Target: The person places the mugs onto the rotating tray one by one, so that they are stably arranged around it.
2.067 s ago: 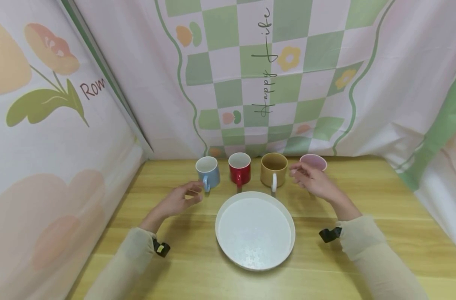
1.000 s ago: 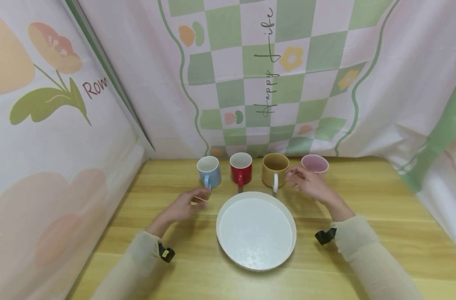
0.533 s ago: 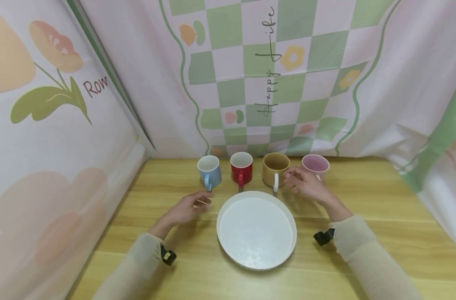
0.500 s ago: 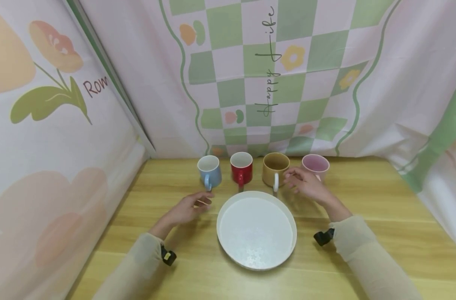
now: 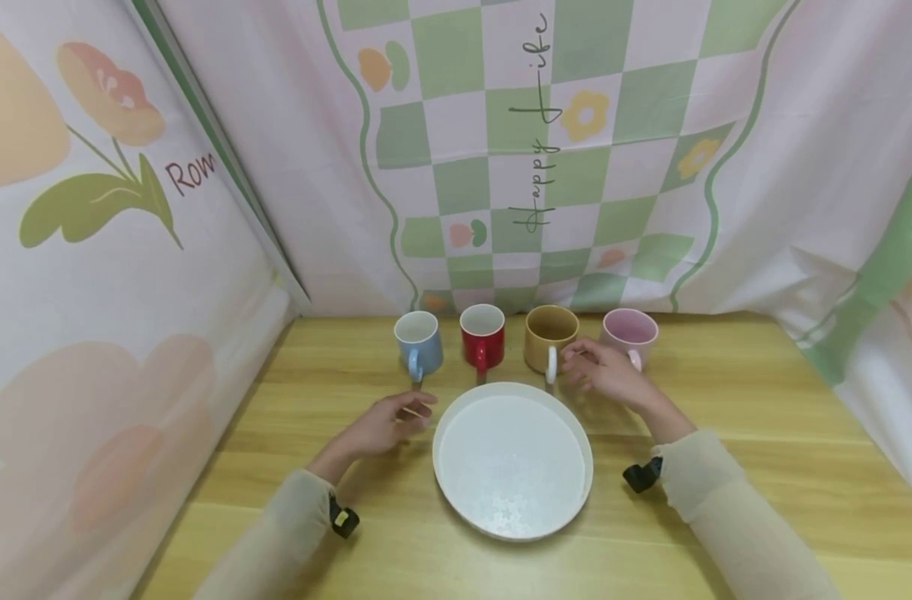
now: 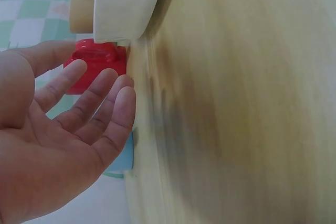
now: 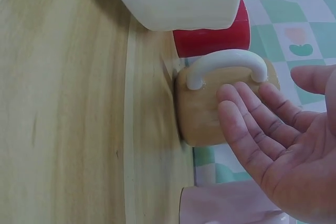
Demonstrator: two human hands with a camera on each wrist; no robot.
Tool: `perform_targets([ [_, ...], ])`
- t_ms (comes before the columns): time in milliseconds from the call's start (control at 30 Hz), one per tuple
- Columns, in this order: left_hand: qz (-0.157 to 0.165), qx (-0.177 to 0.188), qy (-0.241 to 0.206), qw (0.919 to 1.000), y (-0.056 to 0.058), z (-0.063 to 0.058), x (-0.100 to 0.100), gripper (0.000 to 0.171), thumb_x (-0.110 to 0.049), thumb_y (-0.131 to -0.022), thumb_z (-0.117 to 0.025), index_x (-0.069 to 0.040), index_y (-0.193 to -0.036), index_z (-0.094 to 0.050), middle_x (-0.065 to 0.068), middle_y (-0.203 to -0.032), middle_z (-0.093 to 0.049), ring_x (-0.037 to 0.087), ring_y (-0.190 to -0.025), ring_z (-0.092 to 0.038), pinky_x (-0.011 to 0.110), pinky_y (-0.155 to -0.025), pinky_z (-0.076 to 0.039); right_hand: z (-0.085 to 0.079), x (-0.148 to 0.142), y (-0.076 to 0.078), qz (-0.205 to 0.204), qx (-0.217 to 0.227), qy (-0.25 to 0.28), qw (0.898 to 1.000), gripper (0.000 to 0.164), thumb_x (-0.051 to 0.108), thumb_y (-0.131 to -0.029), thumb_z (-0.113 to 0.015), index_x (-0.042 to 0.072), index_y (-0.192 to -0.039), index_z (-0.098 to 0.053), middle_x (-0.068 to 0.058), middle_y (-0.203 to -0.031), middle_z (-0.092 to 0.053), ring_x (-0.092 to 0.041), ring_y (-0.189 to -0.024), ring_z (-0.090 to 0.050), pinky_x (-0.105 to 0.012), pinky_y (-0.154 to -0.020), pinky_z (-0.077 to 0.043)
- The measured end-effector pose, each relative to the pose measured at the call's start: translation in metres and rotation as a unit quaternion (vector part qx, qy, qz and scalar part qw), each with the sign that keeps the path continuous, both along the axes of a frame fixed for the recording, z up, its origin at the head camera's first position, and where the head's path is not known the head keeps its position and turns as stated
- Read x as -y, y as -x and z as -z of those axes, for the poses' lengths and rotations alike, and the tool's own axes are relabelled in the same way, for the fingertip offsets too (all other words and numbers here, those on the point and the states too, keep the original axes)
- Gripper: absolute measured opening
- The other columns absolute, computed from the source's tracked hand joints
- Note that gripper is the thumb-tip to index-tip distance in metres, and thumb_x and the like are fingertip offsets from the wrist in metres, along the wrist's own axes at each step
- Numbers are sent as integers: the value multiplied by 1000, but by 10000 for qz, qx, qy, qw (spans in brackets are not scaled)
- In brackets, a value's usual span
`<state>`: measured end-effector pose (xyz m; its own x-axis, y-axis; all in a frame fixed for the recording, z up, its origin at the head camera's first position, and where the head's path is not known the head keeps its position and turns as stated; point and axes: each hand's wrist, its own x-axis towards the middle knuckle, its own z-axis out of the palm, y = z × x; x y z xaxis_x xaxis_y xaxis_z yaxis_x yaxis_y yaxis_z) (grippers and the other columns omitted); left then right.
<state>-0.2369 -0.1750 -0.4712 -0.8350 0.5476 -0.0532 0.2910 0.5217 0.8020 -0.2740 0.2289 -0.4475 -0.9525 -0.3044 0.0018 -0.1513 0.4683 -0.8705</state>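
My left hand [image 5: 387,423] hovers over the table, left of a round white tray [image 5: 513,462], fingers loosely bent around nothing. Just beyond it stands a light blue mug [image 5: 418,343]. My right hand [image 5: 608,372] hangs in front of the mustard mug [image 5: 543,354] and the pink mug [image 5: 628,331], near the mustard one's white handle [image 7: 227,61]. Its fingers are relaxed and hold nothing; whether they touch the mustard mug cannot be told. A red mug [image 5: 482,337] stands between the blue and mustard ones. All the mugs are upright, handles toward me.
A wooden table [image 5: 396,533] carries everything. Behind the row of mugs hangs a checked green and white curtain [image 5: 512,183]. Another flowered cloth [image 5: 126,317] closes off the left side. A black wrist camera [image 5: 642,475] sits under the right sleeve.
My left hand has drifted right and toward me, from beside the blue mug to near the tray's rim. The right hand has moved slightly left and nearer, uncovering the pink mug's handle.
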Motion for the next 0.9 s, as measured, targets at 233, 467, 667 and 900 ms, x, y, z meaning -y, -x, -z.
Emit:
perform_targets([
  [233,42,93,-63,9999,-3,2,-4,38,-16,-101,-58,-7,-138,-55,17,-123,-66,33,-114,-64,34,-89,-59,0,2,0,-57,66,-87,9999,36,24,-106,-50,-4,-129,-53,-29,-118,-66,-37,-96,-68,-43,-77,-60],
  [467,26,114,-61,9999,-3,6,-7,36,-16,-101,-58,-9,-137,-57,16,-121,-67,32,-112,-65,31,-85,-59,3,4,1,-110,123,-233,9996,40,29,-107,-48,-4,-128,-53,-27,-115,-67,-35,-95,-68,-43,-76,-60],
  [667,-68,286,-31,9996,-3,6,-10,34,-16,-102,-57,-14,-136,-58,13,-121,-67,29,-111,-65,29,-80,-59,5,6,3,-124,41,-427,9990,36,27,-107,-47,-3,-126,-56,-26,-108,-68,-34,-92,-67,-43,-75,-60],
  [900,-106,430,-67,9990,-2,8,-11,34,-14,-102,-56,-15,-136,-58,14,-122,-66,27,-110,-65,30,-77,-59,7,10,5,-123,-104,-669,9976,33,25,-107,-47,-2,-121,-59,-24,-99,-69,-32,-83,-68,-42,-72,-60],
])
